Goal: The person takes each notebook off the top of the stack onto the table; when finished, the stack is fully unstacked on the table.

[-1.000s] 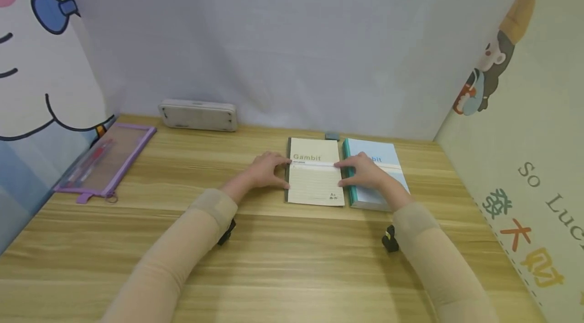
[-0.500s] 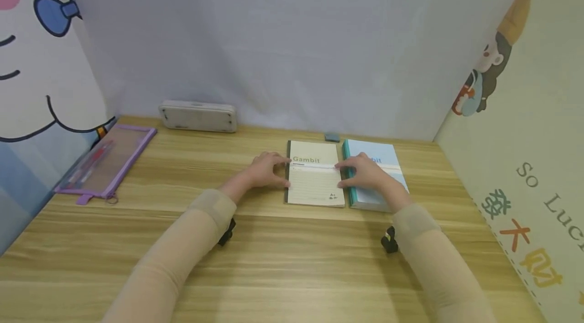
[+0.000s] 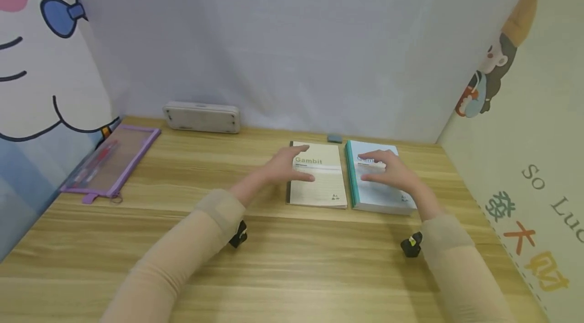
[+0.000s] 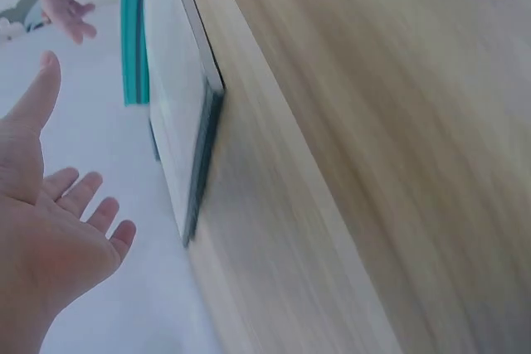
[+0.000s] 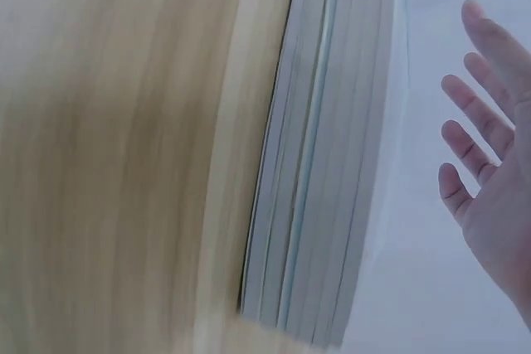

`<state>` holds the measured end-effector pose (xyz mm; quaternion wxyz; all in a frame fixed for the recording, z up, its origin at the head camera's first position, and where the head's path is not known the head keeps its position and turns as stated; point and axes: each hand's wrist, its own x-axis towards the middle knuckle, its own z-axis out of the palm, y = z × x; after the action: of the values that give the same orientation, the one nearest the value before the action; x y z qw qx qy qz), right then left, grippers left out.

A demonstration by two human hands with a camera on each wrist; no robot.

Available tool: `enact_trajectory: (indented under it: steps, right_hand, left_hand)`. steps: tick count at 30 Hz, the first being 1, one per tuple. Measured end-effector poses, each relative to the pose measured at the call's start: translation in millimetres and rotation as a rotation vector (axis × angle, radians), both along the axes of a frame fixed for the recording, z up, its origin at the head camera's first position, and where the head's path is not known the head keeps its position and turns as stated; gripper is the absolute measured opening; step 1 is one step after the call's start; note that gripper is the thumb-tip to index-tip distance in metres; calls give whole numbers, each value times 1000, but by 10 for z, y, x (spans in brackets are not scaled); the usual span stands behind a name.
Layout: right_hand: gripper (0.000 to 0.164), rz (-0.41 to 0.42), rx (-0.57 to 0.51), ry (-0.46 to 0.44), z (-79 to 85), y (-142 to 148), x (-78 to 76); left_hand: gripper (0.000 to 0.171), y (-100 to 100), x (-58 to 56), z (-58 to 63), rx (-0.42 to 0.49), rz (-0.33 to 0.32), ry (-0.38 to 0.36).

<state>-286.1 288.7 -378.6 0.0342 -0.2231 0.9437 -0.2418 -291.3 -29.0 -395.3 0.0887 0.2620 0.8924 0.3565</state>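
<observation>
A cream notebook (image 3: 319, 186) with a dark spine and the word Gambit lies flat on the wooden table. Close beside it on the right is a stack of light blue notebooks (image 3: 378, 196) with teal spines. My left hand (image 3: 283, 165) hovers over the left part of the cream notebook, thumb and fingers spread, holding nothing. Above the blue stack is my right hand (image 3: 394, 171), also spread and holding nothing. In the left wrist view the left hand (image 4: 58, 230) is clear of the cream notebook's edge. The right wrist view shows the right hand (image 5: 498, 147) apart from the stack's page edges (image 5: 319, 155).
A purple-edged mesh pouch (image 3: 118, 160) with pens lies at the far left. Against the back curtain stands a grey-white case (image 3: 202, 117). A small blue-grey block (image 3: 334, 138) sits behind the notebooks. A printed wall (image 3: 515, 171) borders the table's right side.
Both hands have let go of the cream notebook's side edges and risen. The left hand has shifted right over it; the right hand has moved right, over the blue stack.
</observation>
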Motion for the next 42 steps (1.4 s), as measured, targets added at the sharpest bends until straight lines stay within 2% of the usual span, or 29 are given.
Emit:
enact_trajectory:
  steps: [5, 11, 15, 22, 28, 33, 39, 42]
  right_hand:
    - [61, -42, -41, -17, 17, 253, 61]
    - [72, -101, -56, -81, -26, 535, 142]
    - [83, -112, -53, -125, -102, 696, 172]
    - [91, -135, -33, -164, -229, 840, 191]
    - [91, -154, 0, -182, -306, 859, 186]
    - [89, -143, -17, -205, -323, 823, 197]
    - [87, -153, -35, -246, -291, 825, 218]
    - [87, -159, -39, -254, -278, 818, 215]
  left_hand:
    - [97, 236, 109, 7, 63, 1, -33]
    - [102, 544, 200, -71, -3, -14, 10]
    - [105, 728, 213, -140, -19, -36, 16]
    - [107, 971, 195, -231, -17, -23, -7]
    - [104, 1110, 202, -271, -86, -25, 15]
    - [93, 1166, 229, -283, -129, -15, -15]
    - [87, 1203, 243, -252, -86, 11, -66]
    - [86, 1193, 248, -225, -73, 9, -69]
